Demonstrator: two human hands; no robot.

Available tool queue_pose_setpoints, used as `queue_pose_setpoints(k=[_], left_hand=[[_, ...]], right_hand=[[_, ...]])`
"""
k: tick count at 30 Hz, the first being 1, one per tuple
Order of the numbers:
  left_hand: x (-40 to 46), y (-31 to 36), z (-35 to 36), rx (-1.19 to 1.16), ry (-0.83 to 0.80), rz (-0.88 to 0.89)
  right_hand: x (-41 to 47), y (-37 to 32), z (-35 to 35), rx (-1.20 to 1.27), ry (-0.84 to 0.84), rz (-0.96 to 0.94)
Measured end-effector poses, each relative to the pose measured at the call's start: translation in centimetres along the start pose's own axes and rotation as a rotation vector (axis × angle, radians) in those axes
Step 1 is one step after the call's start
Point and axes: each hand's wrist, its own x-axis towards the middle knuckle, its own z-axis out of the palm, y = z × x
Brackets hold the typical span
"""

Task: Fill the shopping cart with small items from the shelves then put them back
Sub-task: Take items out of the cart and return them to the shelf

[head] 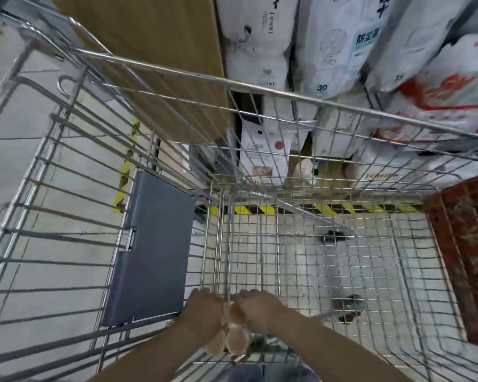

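I look down into a wire shopping cart (260, 88). Low at its near end my left hand (204, 308) and my right hand (255, 304) are side by side, both backs up. Between and under them sits a cluster of small round tan items (233, 336), which both hands hold with fingers curled down over it. The fingertips are hidden beneath the hands. A red patterned package (469, 257) leans against the cart's right wall.
The grey child-seat flap (152, 249) lies folded in the cart's left section. Beyond the cart, shelves hold white bags (331, 51) and a brown cardboard box (155, 51). Yellow-black tape (287, 209) marks the floor at the shelf's foot. Grey floor lies to the left.
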Motion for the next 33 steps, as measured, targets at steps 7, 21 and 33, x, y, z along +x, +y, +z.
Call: queue_pose_setpoints(k=[7,21,33], left_hand=[[1.5,0.2,1.2,-0.007,0.039,-0.031],[-2.9,-1.2,-5.8,-0.580,0.305,-0.011],[-22.9,-0.7,-22.5,-1.540,0.759,0.280]], right_hand=[[-0.6,3.1,-1.6,0.283,0.055,0.145],[-10.5,5.6,-9.3,0.941,0.486,0.251],[-29.4,-8.0,-18.4,1.320,1.015,0.127]])
